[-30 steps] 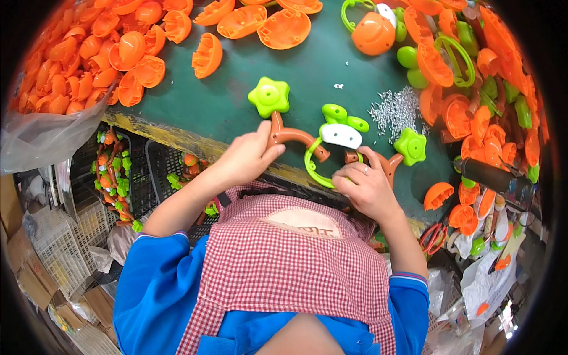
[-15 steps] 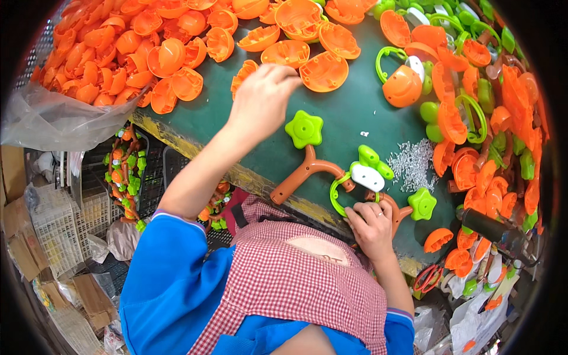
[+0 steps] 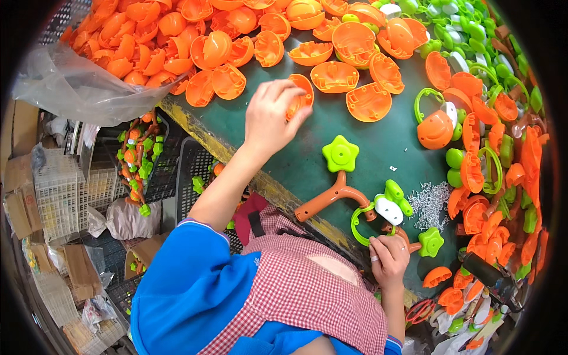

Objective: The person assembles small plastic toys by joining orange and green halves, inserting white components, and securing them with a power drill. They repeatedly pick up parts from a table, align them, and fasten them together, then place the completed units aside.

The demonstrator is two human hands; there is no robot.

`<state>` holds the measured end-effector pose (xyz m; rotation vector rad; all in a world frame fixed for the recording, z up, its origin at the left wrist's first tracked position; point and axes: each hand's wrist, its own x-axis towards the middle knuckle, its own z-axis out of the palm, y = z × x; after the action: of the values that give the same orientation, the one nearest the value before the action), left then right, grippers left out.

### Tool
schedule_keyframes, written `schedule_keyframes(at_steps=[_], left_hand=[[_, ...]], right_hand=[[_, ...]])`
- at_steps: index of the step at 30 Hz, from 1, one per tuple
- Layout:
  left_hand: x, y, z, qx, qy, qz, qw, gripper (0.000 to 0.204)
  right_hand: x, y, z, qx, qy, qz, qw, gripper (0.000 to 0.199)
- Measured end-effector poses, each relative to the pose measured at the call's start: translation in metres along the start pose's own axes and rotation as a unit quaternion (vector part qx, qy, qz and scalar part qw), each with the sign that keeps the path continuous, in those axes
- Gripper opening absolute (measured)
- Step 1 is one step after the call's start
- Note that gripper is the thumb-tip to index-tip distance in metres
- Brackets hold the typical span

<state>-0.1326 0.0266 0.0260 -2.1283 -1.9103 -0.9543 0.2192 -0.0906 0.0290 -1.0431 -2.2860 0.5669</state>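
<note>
My left hand point(image 3: 271, 115) is closed on an orange plastic half-shell point(image 3: 300, 97), held by its edge above the green tabletop, beside other loose half-shells point(image 3: 370, 102). Near the front edge of the table, my right hand point(image 3: 390, 259) has its fingers curled round a brown plastic branch piece point(image 3: 402, 234) tipped with a green star knob point(image 3: 431, 242). Next to those fingers are a green ring point(image 3: 355, 227) and a white-and-green part point(image 3: 389, 210). A second brown forked piece point(image 3: 332, 194) with a green star point(image 3: 341, 154) lies left of them; my fingers partly hide how the parts join.
A large heap of orange shells point(image 3: 171, 50) fills the far left beside a clear plastic bag point(image 3: 89, 97). Small screws point(image 3: 431, 204) lie in a pile at right. Mixed green, white and orange parts crowd the right side, with a black-handled tool point(image 3: 490, 277) and red-handled scissors point(image 3: 420, 312).
My left hand has taken hold of an orange half-shell and drawn it slightly away from the others. The whole view has shifted; my right hand stays at the brown piece.
</note>
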Motion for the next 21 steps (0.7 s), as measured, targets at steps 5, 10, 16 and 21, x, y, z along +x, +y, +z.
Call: schedule_keyframes(at_steps=[5, 10, 16, 21], left_hand=[[0.049, 0.01, 0.041, 0.135, -0.029, 0.121, 0.983, 0.025], [0.053, 0.064, 0.005, -0.241, -0.085, -0.108, 0.961, 0.019], [-0.03, 0.173, -0.014, -0.73, -0.381, -0.337, 0.455, 0.031], [-0.04, 0.163, -0.027, -0.682, -0.492, -0.149, 0.52, 0.028]], right_hand=[[0.014, -0.006, -0.007, -0.003, 0.017, -0.024, 1.0, 0.019], [-0.002, -0.013, -0.011, 0.02, 0.138, 0.006, 0.99, 0.019], [0.04, -0.019, 0.009, -0.033, 0.267, 0.029, 0.963, 0.068], [-0.005, -0.028, -0.007, 0.121, 0.266, 0.195, 0.936, 0.036]])
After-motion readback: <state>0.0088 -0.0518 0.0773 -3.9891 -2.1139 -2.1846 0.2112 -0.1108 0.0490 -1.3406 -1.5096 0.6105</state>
